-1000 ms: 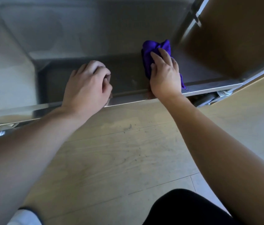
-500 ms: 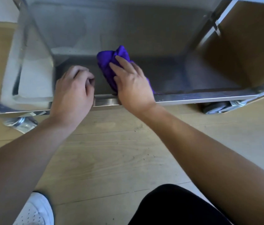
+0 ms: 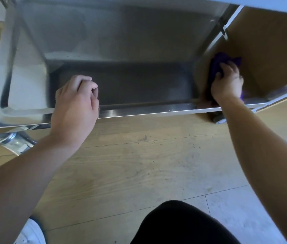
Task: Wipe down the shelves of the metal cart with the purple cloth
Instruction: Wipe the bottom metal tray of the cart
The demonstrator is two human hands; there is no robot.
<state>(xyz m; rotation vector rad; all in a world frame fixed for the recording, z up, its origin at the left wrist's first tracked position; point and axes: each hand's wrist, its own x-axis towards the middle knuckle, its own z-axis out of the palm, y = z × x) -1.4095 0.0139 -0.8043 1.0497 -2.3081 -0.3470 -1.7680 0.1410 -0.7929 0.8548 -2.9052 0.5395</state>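
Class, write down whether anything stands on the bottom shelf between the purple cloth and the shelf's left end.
Nothing visible lies on the bottom shelf between the purple cloth, held by the right hand, and its left end. Only the left hand rests on the front rim.

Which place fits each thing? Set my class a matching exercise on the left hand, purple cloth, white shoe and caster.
1 left hand
2 purple cloth
3 white shoe
4 caster

A bottom-left, on the floor
B under the right hand, at the shelf's right end
C on the shelf's front rim
D beneath the shelf's left corner

Pairs: 1-C, 2-B, 3-A, 4-D
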